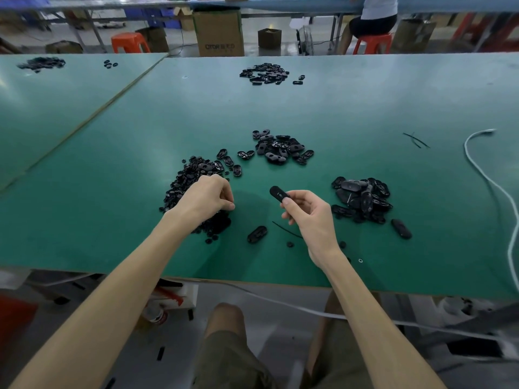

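On the green table (112, 192), nearest to us, a loose shell (257, 234) lies flat, nearer than the black oval shell (278, 193) and a little to its left, with a thin black strip (286, 230) beside it. The black oval shell itself is up off the table: our right hand (306, 217) pinches its near end between the thumb and curled fingers, and its far end sticks out up and to the left. To the left of the black oval shell, at about the same depth, our left hand (206, 196) hovers over a heap of small black parts (191, 181). Its fingers are curled with the tips drawn together, and we cannot tell whether they hold a piece. To the right of the black oval shell sits a pile of larger shells (362, 199), well apart from it. Beyond the black oval shell lies a middle pile (280, 147) of open shell halves, and much farther back a far pile (265, 73). Far to the right of the black oval shell a white cable (483, 175) trails across the table. Past the table's far edge, beyond the black oval shell, stand a cardboard box (218, 33) and an orange stool (129, 42).
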`<state>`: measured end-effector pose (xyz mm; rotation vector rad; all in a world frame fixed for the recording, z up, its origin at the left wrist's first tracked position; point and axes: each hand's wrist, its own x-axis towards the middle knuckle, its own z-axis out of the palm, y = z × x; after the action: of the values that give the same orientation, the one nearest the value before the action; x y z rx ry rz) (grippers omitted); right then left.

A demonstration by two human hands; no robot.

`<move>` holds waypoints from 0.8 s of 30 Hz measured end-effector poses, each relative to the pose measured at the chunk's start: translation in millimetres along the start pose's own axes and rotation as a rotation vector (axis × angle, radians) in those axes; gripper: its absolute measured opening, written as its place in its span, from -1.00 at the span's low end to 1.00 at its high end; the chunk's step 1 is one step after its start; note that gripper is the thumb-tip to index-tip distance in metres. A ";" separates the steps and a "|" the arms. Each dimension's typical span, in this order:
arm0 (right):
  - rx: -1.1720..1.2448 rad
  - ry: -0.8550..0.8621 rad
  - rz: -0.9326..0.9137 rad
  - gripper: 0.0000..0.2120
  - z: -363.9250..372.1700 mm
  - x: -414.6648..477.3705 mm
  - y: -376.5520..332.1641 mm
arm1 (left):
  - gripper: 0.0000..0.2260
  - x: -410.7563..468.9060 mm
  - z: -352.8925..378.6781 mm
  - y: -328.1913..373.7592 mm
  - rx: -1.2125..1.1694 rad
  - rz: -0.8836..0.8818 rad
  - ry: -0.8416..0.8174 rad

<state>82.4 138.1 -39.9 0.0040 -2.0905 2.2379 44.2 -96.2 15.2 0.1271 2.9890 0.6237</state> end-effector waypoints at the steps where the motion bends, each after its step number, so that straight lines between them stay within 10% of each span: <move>1: 0.000 0.000 0.001 -0.93 0.0 -0.1 -0.1 | -0.91 -0.5 -0.2 0.7 0.008 0.002 -0.003; 24: -0.058 0.038 -0.003 -0.93 0.8 -1.0 0.5 | -0.87 -19.5 18.6 61.8 -0.447 0.223 0.067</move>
<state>83.3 137.2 -40.4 -0.0392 -2.1331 2.1574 69.3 -34.3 24.3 0.4152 2.8292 1.3220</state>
